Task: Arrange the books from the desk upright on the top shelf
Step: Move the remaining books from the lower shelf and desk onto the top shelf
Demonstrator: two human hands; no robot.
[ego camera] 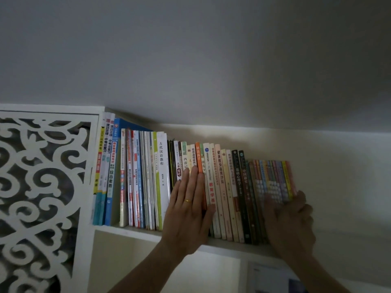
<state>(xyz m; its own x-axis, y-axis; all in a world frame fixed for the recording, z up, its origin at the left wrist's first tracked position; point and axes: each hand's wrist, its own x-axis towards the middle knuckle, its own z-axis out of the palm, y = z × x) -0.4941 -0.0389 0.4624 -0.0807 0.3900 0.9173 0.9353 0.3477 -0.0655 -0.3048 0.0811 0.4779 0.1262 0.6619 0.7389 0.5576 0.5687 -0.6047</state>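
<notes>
A long row of books [148, 178] stands upright on the white top shelf [131, 230], spines facing me, from tall workbooks at the left to a set of thin colourful books [273, 178] at the right end. My left hand [188, 210], wearing a gold ring, lies flat with fingers together against the spines in the middle of the row. My right hand [289, 220] is blurred and presses on the thin colourful books at the right end, its fingers over their lower spines and outer side.
A white panel with carved scroll cut-outs [40, 197] closes the shelf's left side. A plain white wall [211, 60] rises behind and above the books. Below the shelf is a lower compartment [131, 263], with a pale sheet [273, 278] at the lower right.
</notes>
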